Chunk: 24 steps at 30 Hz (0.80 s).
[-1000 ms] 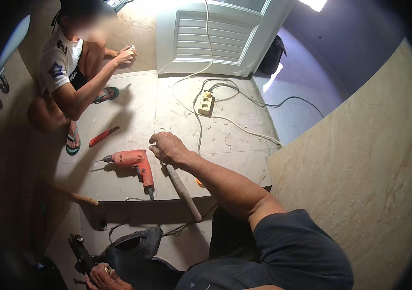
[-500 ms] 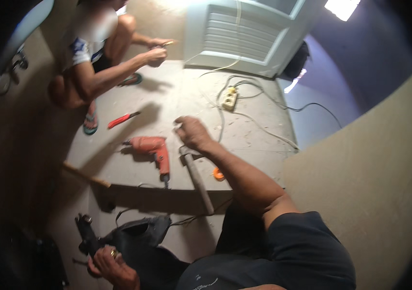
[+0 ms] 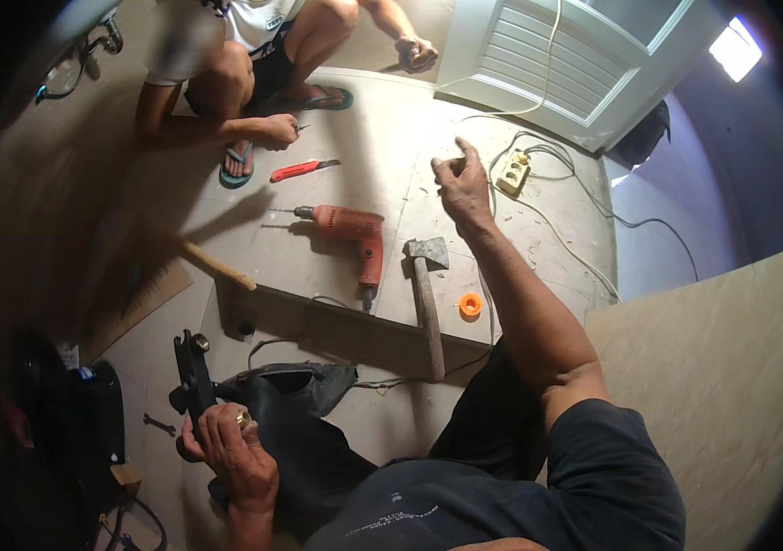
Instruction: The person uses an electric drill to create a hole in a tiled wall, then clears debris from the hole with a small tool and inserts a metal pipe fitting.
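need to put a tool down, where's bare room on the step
Mostly bare: the step between the red knife and right hand; also between the drill and wooden handle. Crowded: cables around the power strip, hatchet beside the orange ring.

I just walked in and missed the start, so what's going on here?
The left hand has a long black part in its grip. The right hand, seemingly empty, is held out over the tiled step, index finger extended. On the step lie a red drill, a red knife and an orange ring, plus a hatchet whose handle juts past the edge. Across it, another person squats, one hand holding something small and thin.
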Each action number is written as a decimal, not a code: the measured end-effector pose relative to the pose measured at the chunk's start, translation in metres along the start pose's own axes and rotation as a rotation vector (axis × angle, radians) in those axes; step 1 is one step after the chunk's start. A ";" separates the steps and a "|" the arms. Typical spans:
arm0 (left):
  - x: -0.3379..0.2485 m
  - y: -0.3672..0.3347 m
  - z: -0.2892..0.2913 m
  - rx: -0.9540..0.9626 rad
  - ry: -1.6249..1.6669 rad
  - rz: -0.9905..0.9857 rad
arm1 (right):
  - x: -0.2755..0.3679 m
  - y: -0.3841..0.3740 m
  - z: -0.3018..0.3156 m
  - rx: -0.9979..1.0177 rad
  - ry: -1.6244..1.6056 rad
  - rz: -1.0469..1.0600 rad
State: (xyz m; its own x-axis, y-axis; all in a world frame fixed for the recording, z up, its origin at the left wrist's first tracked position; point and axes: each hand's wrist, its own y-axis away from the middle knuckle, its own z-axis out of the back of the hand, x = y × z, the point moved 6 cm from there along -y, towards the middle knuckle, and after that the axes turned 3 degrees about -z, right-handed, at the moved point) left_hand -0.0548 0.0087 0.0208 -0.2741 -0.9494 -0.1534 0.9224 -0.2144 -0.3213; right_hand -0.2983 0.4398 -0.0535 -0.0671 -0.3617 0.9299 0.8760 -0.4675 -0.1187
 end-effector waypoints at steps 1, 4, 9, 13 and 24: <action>0.002 0.001 0.000 -0.001 -0.002 0.013 | 0.004 -0.004 0.000 -0.019 -0.034 0.010; 0.002 0.004 0.000 0.008 -0.029 -0.001 | 0.016 -0.010 -0.005 -0.050 -0.004 0.170; 0.011 0.004 0.005 0.056 -0.010 0.015 | 0.037 -0.011 -0.020 -0.211 0.263 0.349; 0.009 0.001 0.004 0.055 0.071 -0.017 | 0.051 -0.010 -0.021 -0.372 0.409 0.609; 0.013 -0.002 0.002 0.029 0.162 -0.112 | 0.071 0.041 0.012 -0.337 0.720 0.979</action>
State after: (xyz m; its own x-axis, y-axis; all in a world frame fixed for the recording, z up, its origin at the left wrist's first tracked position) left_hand -0.0599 -0.0041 0.0218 -0.4139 -0.8701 -0.2676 0.8902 -0.3255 -0.3186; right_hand -0.2614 0.4042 0.0120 0.2026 -0.9791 0.0154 0.5481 0.1004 -0.8304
